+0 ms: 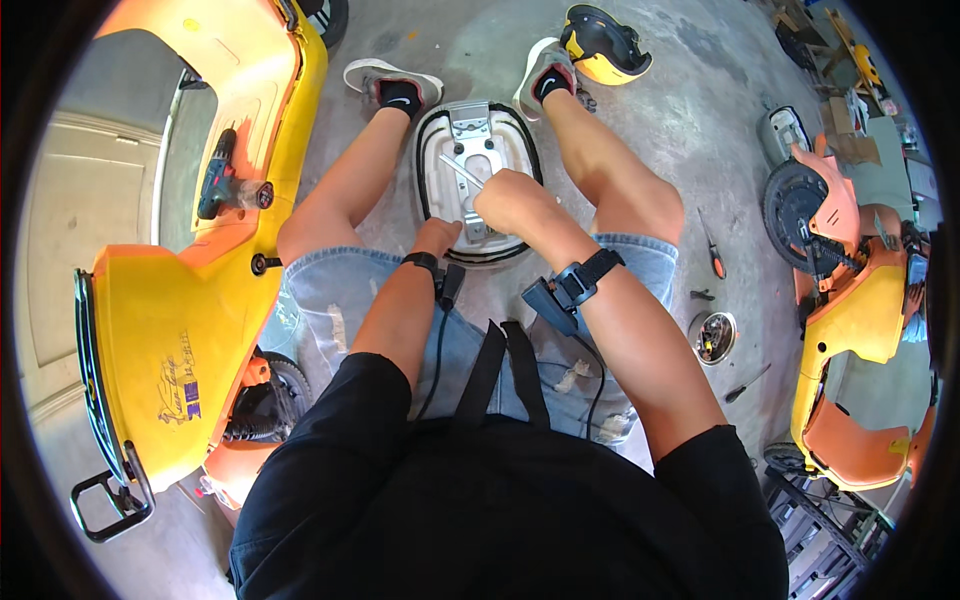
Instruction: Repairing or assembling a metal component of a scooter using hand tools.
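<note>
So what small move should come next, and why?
Perhaps turn the silver tool slightly with the right hand: it is gripped there, slanting over the metal bracket of the upturned seat, while the left hand is at the seat's near edge.

Occluded and truncated items

Right hand (512, 203) covered the near end of the silver hand tool (459, 171); type undetermined. Left hand (437, 237): fingertips largely obscured, grip uncertain. Both hands masked parts of the scooter seat (428, 165). Contents of the metal bowl (733, 327) were too small to identify. Upper edge cut off the left-side scooter (150, 300); dark rim clipped the right-side scooter (855, 325).
</note>
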The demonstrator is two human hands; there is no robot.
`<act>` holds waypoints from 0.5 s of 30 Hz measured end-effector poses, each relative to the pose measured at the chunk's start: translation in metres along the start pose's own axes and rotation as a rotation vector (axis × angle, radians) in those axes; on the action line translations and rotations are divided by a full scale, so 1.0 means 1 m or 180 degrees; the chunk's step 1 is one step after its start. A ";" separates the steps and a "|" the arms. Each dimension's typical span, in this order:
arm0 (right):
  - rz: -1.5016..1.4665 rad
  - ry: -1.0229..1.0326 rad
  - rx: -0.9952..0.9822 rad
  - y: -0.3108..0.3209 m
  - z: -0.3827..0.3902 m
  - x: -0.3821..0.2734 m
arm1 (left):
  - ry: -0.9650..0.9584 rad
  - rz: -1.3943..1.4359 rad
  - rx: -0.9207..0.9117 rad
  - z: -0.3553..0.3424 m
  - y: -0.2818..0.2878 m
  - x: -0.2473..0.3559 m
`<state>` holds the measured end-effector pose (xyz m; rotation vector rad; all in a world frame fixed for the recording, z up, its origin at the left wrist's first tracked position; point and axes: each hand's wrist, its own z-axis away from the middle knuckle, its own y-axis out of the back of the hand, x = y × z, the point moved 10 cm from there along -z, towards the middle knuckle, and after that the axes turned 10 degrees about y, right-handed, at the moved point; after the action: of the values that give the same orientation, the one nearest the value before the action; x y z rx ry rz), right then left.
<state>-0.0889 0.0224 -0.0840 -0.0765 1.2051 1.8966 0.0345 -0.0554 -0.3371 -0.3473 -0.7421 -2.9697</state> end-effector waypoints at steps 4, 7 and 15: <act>-0.0069 0.0270 -0.0029 -0.003 -0.005 -0.052 | 0.0711 0.1191 -0.0300 -0.078 0.010 -0.086; 0.0022 0.0544 -0.0008 -0.018 -0.021 -0.062 | -0.1517 -0.1239 -0.0220 -0.058 0.005 -0.041; 0.1043 0.1004 -0.0257 -0.009 -0.011 -0.044 | -0.0879 -0.1557 0.1071 0.061 0.043 0.016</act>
<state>-0.0600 -0.0124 -0.0760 -0.2422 1.4177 2.2824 0.0366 -0.0644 -0.2612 -0.6397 -1.5337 -3.1690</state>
